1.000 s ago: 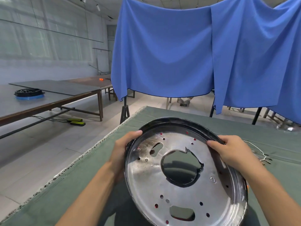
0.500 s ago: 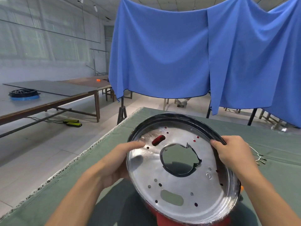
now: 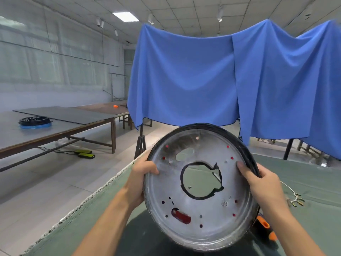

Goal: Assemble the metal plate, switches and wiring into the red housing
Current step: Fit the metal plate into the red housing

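Observation:
A round silver metal plate (image 3: 199, 224) with a black rim, a large centre cutout and several small holes is held tilted up above the green table (image 3: 304, 178). My left hand (image 3: 142, 180) grips its left rim, thumb on the plate's face. My right hand (image 3: 262, 183) grips the right rim, thumb on the face, fingers behind. Red shows through a slot (image 3: 181, 216) and the small holes low in the plate, so the red housing lies behind it, mostly hidden. A white wire bundle with metal terminals (image 3: 295, 197) lies on the table to the right.
An orange-and-black tool handle (image 3: 264, 225) pokes out below the plate's right edge. The table's frayed left edge (image 3: 96, 194) runs diagonally, with floor beyond. A blue cloth (image 3: 221, 80) hangs behind the table. Long tables stand at far left.
The plate has been turned in my hands and lifted more upright: its oblong slot went from upper left to the bottom. Both hands shifted along the rim, and the view tilted up.

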Tool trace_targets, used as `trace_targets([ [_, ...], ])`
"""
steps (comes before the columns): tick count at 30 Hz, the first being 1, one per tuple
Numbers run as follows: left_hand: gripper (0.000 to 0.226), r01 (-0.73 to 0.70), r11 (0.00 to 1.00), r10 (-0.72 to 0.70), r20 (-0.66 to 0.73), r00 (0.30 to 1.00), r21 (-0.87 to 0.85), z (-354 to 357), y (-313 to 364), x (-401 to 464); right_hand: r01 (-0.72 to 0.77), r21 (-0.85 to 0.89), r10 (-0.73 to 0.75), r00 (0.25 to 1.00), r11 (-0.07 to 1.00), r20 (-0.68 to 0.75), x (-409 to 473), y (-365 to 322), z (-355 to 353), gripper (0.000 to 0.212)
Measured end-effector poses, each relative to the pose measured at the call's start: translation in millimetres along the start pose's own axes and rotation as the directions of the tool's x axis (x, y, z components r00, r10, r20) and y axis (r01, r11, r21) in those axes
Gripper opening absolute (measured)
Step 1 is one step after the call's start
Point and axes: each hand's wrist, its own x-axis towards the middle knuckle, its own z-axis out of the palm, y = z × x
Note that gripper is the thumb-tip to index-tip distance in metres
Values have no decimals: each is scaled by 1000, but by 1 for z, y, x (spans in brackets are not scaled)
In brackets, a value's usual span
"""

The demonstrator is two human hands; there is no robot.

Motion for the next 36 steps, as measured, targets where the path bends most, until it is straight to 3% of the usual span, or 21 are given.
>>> trace_targets([
  [3, 39, -24, 998, 23, 10, 1000, 62, -2, -3, 1, 12, -25, -13, 1000, 1000, -23, 2, 1, 2, 24],
  [7, 29, -17, 984, 34, -93, 995, 178, -3, -5, 3, 37, -81, -41, 998, 996, -45, 5, 1, 2, 35],
  [10, 34, 28, 938, 20, -135, 991, 345, -7, -4, 3, 34, -87, -37, 999, 996, -40, 6, 1, 2, 25],
  [13, 41, 32, 914, 41, -171, 984, 404, -5, -4, 2, 41, -109, -44, 999, 993, -25, 7, 0, 4, 22],
  [19, 47, -59, 929, 153, -237, 959, 364, 7, -11, -4, 130, -279, -156, 985, 951, -70, 7, -1, 3, 33],
  [29, 55, -12, 990, 47, -248, 968, 138, 3, -9, -5, 64, -378, -142, 973, 924, -183, 3, -10, -1, 47],
  [36, 52, -12, 991, 48, -265, 963, 136, 6, -11, -6, 36, -418, -154, 955, 908, -252, 2, -13, -4, 61],
])
